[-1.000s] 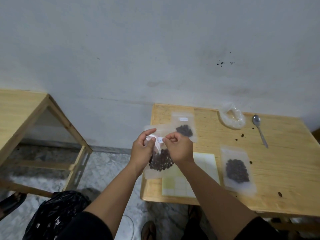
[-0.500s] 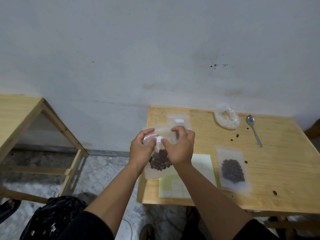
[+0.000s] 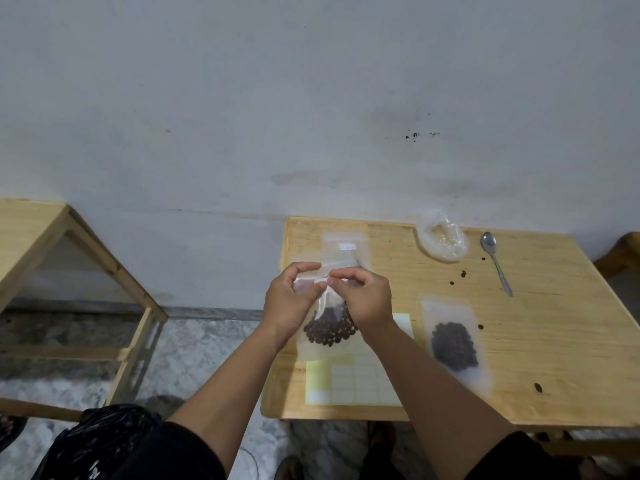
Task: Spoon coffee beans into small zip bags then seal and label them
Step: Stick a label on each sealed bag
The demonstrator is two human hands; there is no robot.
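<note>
I hold a small clear zip bag (image 3: 327,332) with dark coffee beans in its bottom, upright above the table's left part. My left hand (image 3: 289,303) and my right hand (image 3: 363,299) both pinch its top edge, fingertips close together. A white label sheet (image 3: 349,386) on yellow backing lies under the bag. A second bag of beans (image 3: 453,342) lies flat to the right. A third bag with a white label (image 3: 346,245) lies at the back, partly hidden by my hands. A metal spoon (image 3: 495,261) rests at the back right.
The wooden table (image 3: 554,358) stands against a grey wall. A crumpled clear plastic bag (image 3: 441,240) sits at the back beside the spoon. Loose beans (image 3: 462,273) are scattered on the right half. Another wooden table (image 3: 31,237) stands left, and a black plastic bag (image 3: 97,441) lies on the floor.
My right hand's fingers have come back along the bag's top edge to meet my left hand's fingertips. The bag stays upright in both hands.
</note>
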